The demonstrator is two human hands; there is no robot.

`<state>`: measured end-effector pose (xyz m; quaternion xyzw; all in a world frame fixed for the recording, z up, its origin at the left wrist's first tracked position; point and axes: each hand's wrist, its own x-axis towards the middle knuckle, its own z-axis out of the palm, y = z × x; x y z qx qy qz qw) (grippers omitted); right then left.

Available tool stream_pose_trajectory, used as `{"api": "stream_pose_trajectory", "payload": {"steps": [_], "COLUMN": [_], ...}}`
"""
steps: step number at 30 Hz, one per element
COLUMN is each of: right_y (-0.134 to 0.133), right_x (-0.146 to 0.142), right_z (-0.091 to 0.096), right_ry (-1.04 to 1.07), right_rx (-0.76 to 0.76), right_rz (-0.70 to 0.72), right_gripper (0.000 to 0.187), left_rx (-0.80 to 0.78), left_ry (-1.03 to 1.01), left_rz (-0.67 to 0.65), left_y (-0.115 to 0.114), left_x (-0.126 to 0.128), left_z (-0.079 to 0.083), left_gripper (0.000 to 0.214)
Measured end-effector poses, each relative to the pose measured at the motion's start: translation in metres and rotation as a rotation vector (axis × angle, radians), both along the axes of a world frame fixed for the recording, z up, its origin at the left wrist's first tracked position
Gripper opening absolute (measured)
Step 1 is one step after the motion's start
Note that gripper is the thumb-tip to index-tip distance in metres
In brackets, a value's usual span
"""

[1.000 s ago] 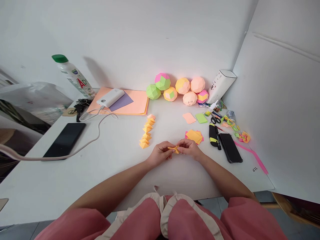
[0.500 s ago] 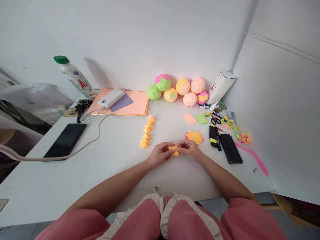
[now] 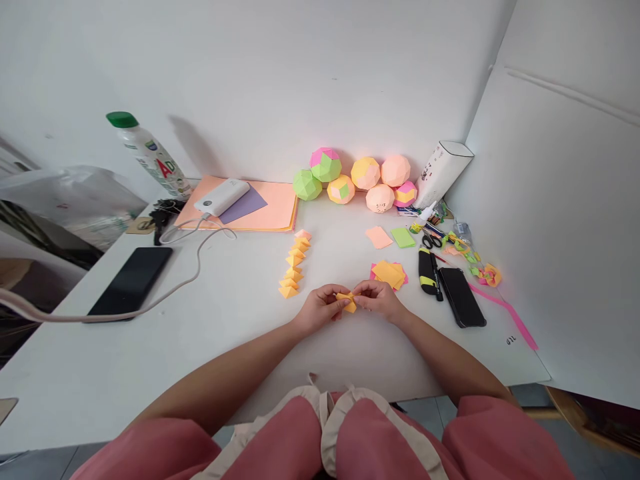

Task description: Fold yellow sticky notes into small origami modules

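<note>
Between my two hands is a small folded orange paper piece (image 3: 349,307), held just above the white table. My left hand (image 3: 323,310) pinches its left side, thumb on top. My right hand (image 3: 381,300) grips the right side with its fingertips; part of the paper is hidden by the fingers. Just beyond my right hand lies a stack of orange and pink paper squares (image 3: 389,273). To the left of my left hand runs a column of several folded orange paper units (image 3: 294,273), with a peach one at its far end.
Faceted paper balls (image 3: 367,175) line the wall. Peach (image 3: 379,237) and green paper slips (image 3: 403,237) lie before them. At right are scissors (image 3: 432,241), a box cutter (image 3: 427,271) and a phone (image 3: 463,297). A cable (image 3: 197,260) crosses the left side near a dark tablet-like device (image 3: 131,283).
Almost nothing differs. My right fingers have shifted very slightly on the orange paper piece, and both hands stay in the same place.
</note>
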<state>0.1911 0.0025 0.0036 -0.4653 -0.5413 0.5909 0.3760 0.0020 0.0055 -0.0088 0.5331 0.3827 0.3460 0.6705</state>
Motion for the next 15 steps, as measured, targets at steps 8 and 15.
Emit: {"api": "stream_pose_trajectory", "payload": {"steps": [8, 15], "right_y": [-0.0049, -0.0062], "right_x": [-0.0041, -0.0031], "right_z": [0.0005, 0.0012], "right_ry": [-0.047, -0.114], "right_rx": [0.143, 0.315], "right_rz": [-0.025, 0.036], "right_gripper": [0.014, 0.014], "left_rx": [-0.028, 0.064], "left_ry": [-0.024, 0.017], "left_rz": [0.017, 0.028], "left_y": [-0.0020, -0.0038], "left_x": [0.0018, 0.0030], "left_z": [0.0040, 0.0076], "left_gripper": [0.033, 0.029]}}
